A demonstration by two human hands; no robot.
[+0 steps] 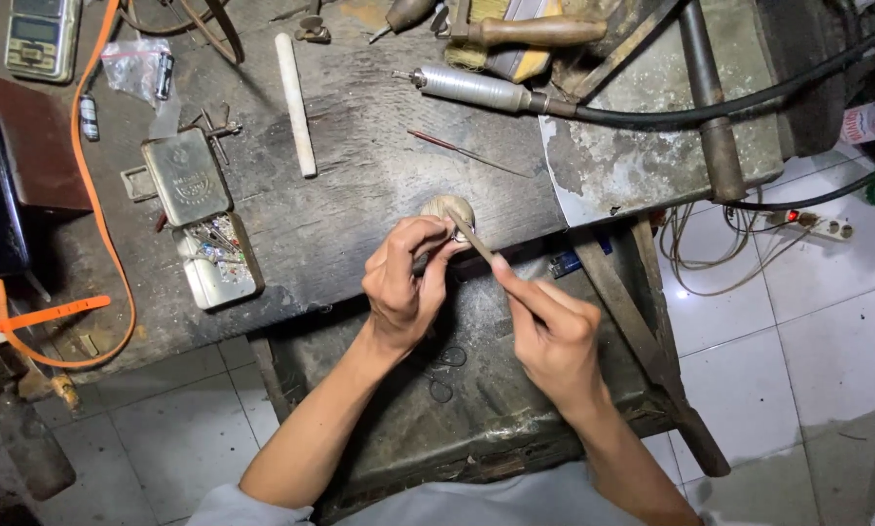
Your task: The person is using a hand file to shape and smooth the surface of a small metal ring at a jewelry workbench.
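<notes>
My left hand pinches a small ring against a rounded wooden peg at the front edge of the dark wooden workbench. My right hand grips a thin flat file. The file's tip rests on the ring between the left fingertips. Most of the ring is hidden by my fingers.
An open metal tin with small bits lies at the left. A white rod, a thin needle tool, a rotary handpiece with black hose, a digital scale and an orange strap are on the bench. A tray sits under my hands.
</notes>
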